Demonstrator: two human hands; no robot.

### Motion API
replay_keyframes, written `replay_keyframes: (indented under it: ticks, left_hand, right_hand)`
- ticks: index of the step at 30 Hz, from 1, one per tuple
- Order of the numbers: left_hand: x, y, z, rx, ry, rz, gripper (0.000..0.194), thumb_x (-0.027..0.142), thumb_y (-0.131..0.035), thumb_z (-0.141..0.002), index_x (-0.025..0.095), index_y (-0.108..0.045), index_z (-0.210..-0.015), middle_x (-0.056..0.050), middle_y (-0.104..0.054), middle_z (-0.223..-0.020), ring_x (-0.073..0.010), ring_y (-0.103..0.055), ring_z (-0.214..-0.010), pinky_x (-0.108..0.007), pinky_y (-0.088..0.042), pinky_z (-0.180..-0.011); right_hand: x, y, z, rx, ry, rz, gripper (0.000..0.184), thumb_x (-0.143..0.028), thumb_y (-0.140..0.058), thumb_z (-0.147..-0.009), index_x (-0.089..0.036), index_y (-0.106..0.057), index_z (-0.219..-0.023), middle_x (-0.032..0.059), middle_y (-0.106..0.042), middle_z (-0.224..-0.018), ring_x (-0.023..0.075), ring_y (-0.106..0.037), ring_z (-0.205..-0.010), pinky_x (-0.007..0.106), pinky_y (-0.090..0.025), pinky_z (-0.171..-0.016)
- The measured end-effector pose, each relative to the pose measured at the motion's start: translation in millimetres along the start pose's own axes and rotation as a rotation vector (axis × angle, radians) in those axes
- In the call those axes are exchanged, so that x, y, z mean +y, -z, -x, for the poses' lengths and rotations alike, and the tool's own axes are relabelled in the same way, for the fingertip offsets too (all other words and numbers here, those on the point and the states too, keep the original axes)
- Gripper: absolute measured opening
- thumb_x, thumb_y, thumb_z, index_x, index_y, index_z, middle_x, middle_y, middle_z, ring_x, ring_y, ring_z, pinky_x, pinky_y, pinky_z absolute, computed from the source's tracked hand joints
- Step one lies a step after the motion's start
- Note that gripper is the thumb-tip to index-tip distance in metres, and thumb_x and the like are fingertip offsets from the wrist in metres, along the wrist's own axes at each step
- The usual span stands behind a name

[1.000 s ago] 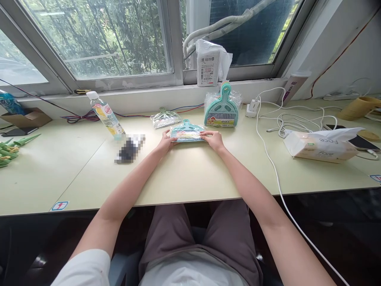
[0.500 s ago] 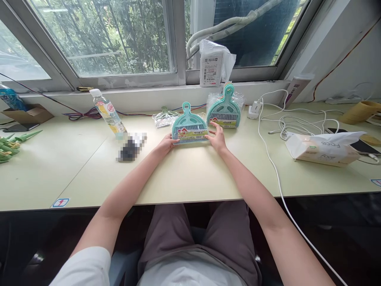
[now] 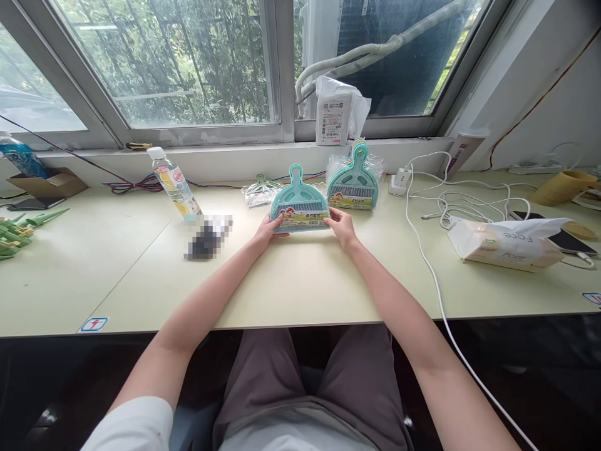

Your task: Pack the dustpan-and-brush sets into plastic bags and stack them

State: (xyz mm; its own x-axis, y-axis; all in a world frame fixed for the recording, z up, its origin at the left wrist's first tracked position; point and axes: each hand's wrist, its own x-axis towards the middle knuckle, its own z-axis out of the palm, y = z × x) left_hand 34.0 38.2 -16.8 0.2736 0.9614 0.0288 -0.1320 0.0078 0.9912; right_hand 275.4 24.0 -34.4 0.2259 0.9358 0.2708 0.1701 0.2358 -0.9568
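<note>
A small teal dustpan set (image 3: pixel 299 203) in clear wrapping stands tilted up on the pale desk (image 3: pixel 300 282), its handle pointing up. My left hand (image 3: pixel 267 229) grips its lower left corner and my right hand (image 3: pixel 341 224) grips its lower right corner, fingers closed on the edges. Just behind it to the right leans a stack of the same teal dustpan sets (image 3: pixel 354 178) in plastic. An empty-looking clear wrapper (image 3: pixel 260 190) lies behind my left hand.
A drink bottle (image 3: pixel 173 183) stands left of the hands, beside a blurred dark object (image 3: pixel 206 237). White cables (image 3: pixel 439 207) and a tissue pack (image 3: pixel 509 241) lie to the right. A labelled white packet (image 3: pixel 335 113) sits on the window sill. Green items (image 3: pixel 16 228) lie far left.
The dustpan set lay flat on the desk a second ago. Both hands have tipped it upright so its face and handle now show.
</note>
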Motion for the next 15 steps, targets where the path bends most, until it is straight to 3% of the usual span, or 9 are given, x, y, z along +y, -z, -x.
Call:
replay_keyframes:
  ticks: [4, 8, 15]
  left_hand:
    - [0.1, 0.5, -0.5, 0.023, -0.055, -0.023, 0.072, 0.049, -0.074, -0.069, 0.024, -0.046, -0.131, -0.009, -0.062, -0.125, -0.0271, -0.064, -0.103, -0.04, -0.058, -0.077]
    - [-2.8, 3.4, -4.0, 0.031, -0.142, -0.057, 0.071, 0.047, -0.073, -0.069, 0.021, -0.047, -0.131, -0.01, -0.062, -0.125, -0.0276, -0.061, -0.108, -0.043, -0.053, -0.089]
    - [-3.7, 0.0, -2.9, -0.026, -0.217, -0.127, 0.063, 0.048, -0.071, -0.07, 0.02, -0.054, -0.124, -0.008, -0.062, -0.126, -0.0276, -0.057, -0.115, -0.039, -0.047, -0.097]
  right_hand:
    - [-7.1, 0.3, 4.3, -0.045, 0.015, -0.01, 0.046, -0.034, -0.065, -0.072, -0.015, -0.066, -0.113, 0.0078, -0.071, -0.102, 0.0197, -0.065, -0.088, 0.036, -0.052, -0.085]
    - [-9.3, -1.1, 7.4, -0.101, 0.071, 0.037, 0.045, -0.044, -0.068, -0.069, -0.016, -0.064, -0.104, 0.0068, -0.069, -0.1, 0.0169, -0.063, -0.074, 0.032, -0.051, -0.074]
    - [-8.0, -0.3, 7.7, -0.079, 0.088, 0.086, 0.051, -0.045, -0.078, -0.057, -0.02, -0.06, -0.097, 0.0055, -0.071, -0.094, 0.0214, -0.065, -0.085, 0.034, -0.051, -0.078]
